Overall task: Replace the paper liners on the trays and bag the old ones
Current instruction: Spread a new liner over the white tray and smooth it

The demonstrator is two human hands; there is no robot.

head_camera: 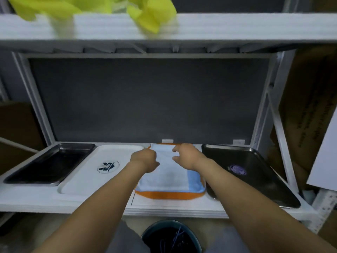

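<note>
1. Two hands work over a single tray. The left hand (145, 158) is curled tight, knuckles up, at the far left edge of the light-blue paper liner (169, 178). Whether it actually pinches the paper is hidden beneath the hand.
2. The right hand (186, 156) sits over the liner's far right part. It is half open, with the fingers bent and the thumb apart from them, and it holds nothing that shows. Contact with the paper cannot be judged.
3. The step appears to be work on this liner at its far edge. It may be coming out or being seated; which one cannot be told.
4. The liner lies flat in the orange tray (169, 195), with a darker blue strip along its right side.
5. If the sheet is an old one, the next move probably calls for an even pinch at both far corners and a steady pull toward the person, so the thin paper does not tear.
6. A white tray (85, 172) lies just beside the orange tray on the left, with a dark metal tray (49, 163) beyond it. Another dark tray (255, 179) lies on the right, and all four sit on one shelf (54, 201).
7. A yellow-green bag (145, 13) lies on the shelf above, likely the one meant for old liners.
</note>
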